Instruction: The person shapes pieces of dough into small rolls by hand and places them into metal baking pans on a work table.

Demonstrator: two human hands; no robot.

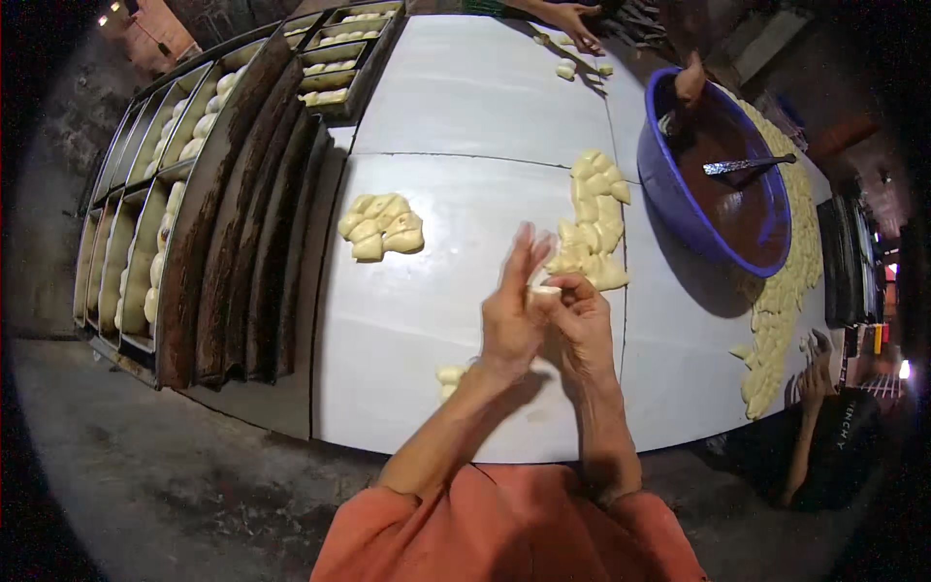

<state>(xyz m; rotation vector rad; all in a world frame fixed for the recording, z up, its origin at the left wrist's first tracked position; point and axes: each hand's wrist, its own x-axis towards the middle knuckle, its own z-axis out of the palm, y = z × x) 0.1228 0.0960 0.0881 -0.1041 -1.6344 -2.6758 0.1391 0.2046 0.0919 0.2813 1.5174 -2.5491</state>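
Pale yellow nub of soft dough (546, 290) is between this person's hands right now, over the smooth white desk (417, 330). From where I'm standing, the right hand (582, 315) has its fingers curled in, pinching at it, while the left hand (514, 306) has its fingers stretched out and blurry, so I can't tell how much it's actually gripping. My worry: with a hold that loose, the nub could slip and drop. Also, the long lumpy yellow strip of dough pieces (596, 209) lies just beyond those fingertips, so a careless swipe could smear it or glue the nub onto it, tacky as that stuff probably is. Looks-wise, the nub is small, a bit lighter than the strip, mostly hidden by fingers, so no clue about its full shape.
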